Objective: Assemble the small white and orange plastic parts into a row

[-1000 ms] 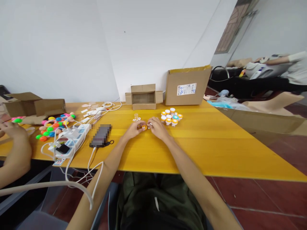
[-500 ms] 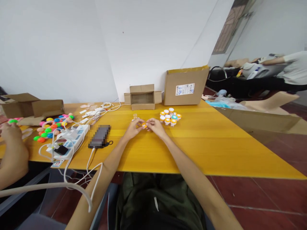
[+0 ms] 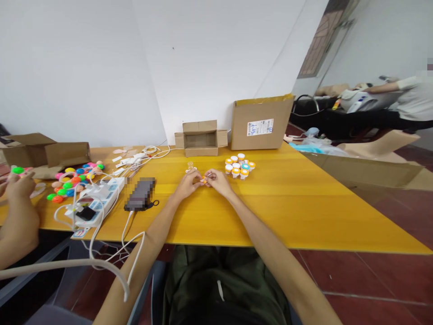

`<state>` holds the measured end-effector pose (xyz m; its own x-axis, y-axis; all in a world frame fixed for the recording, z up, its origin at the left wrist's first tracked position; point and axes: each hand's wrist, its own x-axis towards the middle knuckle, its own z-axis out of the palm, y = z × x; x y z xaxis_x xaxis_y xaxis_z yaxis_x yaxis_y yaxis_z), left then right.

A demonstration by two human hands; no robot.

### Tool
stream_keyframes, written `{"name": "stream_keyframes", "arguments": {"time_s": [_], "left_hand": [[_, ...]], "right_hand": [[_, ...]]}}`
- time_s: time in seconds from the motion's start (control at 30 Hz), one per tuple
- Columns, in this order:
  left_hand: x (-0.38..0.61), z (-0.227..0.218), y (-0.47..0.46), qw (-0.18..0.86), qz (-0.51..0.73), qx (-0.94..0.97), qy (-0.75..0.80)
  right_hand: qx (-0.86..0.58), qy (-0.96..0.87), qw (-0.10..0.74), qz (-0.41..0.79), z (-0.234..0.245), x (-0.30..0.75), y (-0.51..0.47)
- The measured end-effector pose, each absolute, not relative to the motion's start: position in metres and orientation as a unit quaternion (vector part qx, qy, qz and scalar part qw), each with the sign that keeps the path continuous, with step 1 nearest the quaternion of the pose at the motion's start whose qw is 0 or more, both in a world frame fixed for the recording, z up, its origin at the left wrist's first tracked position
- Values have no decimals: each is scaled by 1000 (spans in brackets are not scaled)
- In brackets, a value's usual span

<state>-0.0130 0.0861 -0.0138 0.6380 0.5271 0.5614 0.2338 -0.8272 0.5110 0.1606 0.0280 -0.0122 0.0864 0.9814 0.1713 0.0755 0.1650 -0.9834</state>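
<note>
Between the fingertips of my left hand [image 3: 189,183] and my right hand [image 3: 217,180] is a small orange and white cap-like piece [image 3: 204,179]. Both hands pinch it just above the table, and the fingers cover most of it. Right of my right hand stands a cluster of small white containers [image 3: 236,171] with orange lids and one teal lid. Just behind my left hand are a small clear container [image 3: 190,165] and some little white pieces, partly hidden by the fingers.
Behind the hands sit an open small carton [image 3: 201,145] and a large taped box [image 3: 262,124]. To the left lie a phone [image 3: 140,194], a power strip [image 3: 101,203] with cables, and colourful balls [image 3: 72,183]. At far left a co-worker's hand [image 3: 20,185] holds a green ball.
My hands stay close together at almost the same spot, with the orange and white piece turned slightly between the fingers. At far left the co-worker's hand has shifted a little.
</note>
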Motion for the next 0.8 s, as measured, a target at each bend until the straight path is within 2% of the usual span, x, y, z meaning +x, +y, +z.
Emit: {"name": "stream_keyframes", "arguments": {"time_s": [0.43, 0.8], "left_hand": [[-12, -13, 84, 225, 347, 882, 226], [-12, -11, 84, 216, 351, 880, 237]], "right_hand": [[-504, -575, 514, 389, -16, 162, 29], [-516, -557, 534, 372, -15, 159, 28]]}}
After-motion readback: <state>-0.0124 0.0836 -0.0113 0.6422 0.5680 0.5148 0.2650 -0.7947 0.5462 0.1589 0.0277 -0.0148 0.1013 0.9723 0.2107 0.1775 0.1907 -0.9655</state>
